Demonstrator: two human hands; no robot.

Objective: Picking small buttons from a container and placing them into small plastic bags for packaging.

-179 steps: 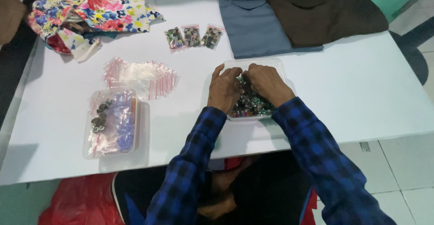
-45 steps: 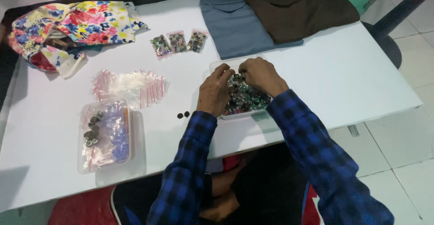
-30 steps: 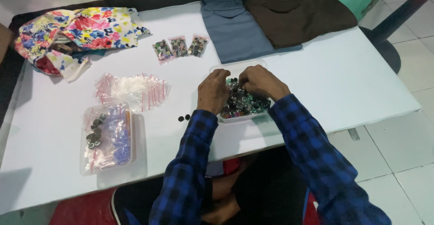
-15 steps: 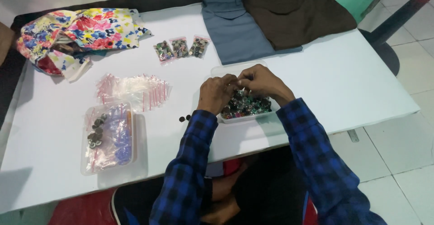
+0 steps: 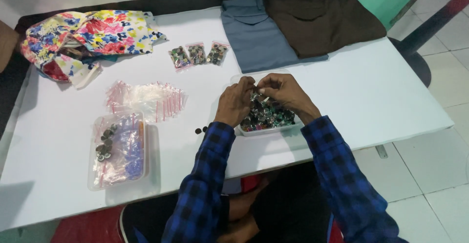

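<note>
1. A clear plastic tray [image 5: 267,130] full of small dark and coloured buttons [image 5: 266,116] sits on the white table [image 5: 371,101], just right of the frame's centre.
2. The left hand [image 5: 235,102] and right hand [image 5: 283,92] meet above the tray's upper-left corner, fingertips pinched together around something tiny; what it is, I cannot tell.
3. Both sleeves are blue-and-black check, coming up from the bottom edge of the frame.
4. Two loose dark buttons [image 5: 201,129] lie on the table just left of the left wrist.
5. At lower left a second clear tray [image 5: 118,150] holds small bags and a few buttons.
6. Above it, a heap of empty zip bags [image 5: 145,96] with red strips is spread out.
7. Three filled little bags [image 5: 198,55] lie in a row at upper centre.
8. A flowered cloth [image 5: 88,35] is bunched at upper left; folded blue-grey trousers [image 5: 256,35] and a brown garment [image 5: 322,21] lie at upper right.
</note>
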